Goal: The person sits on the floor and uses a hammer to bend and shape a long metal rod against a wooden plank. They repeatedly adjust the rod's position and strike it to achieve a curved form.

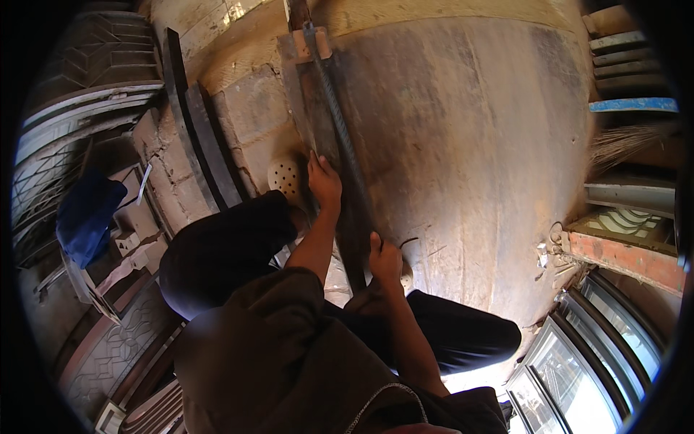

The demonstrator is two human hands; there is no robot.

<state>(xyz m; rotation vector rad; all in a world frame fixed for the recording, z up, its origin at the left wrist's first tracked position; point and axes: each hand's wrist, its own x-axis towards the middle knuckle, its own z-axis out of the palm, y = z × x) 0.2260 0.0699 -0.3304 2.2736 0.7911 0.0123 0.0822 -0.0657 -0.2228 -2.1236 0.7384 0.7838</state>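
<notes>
A long dark wooden board (pixel 318 105) runs away from me between my feet. Along it lies a long ribbed metal bar (pixel 338 116), its far end reaching a light brown block (pixel 313 45). With curled fingers, my left hand (pixel 325 181) grips the left edge of the board, near one perforated clog (pixel 284 179). My right hand (pixel 387 262) is closed around the near end of the bar, thumb upward; its palm side is hidden. A thin dark curved piece (pixel 409 240) sticks out beside that hand.
Two dark planks (pixel 206 145) lie to the left on brick paving. Further left are a blue cloth (pixel 90 217) and carved wooden panels (pixel 119 347). At the right stand framed glass panes (pixel 571 369), a reddish beam (pixel 625 260), a twig bundle (pixel 625 145) and stacked boards.
</notes>
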